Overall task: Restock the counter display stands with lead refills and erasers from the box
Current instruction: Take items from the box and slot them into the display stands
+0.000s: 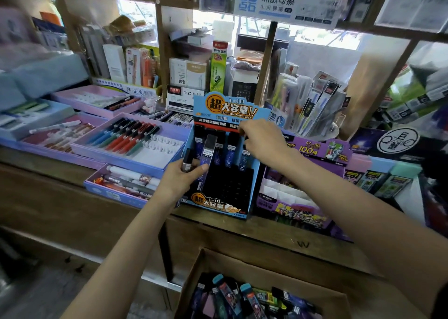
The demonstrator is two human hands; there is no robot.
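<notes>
- The left hand (179,180) is bare on the fingers, the back and the wrist.
- The right hand (261,141) is bare in the same way.
- The left forearm (126,241) is uncovered along all the length that shows, from the wrist to the lower edge of the view.
- The right forearm (351,197) is also uncovered, from the wrist to past the elbow. The wide lens makes it look very broad near the lower right corner.
- A small dark patch (441,301) lies against the right arm at the right edge. It may be a short sleeve, but too little shows to tell.
</notes>
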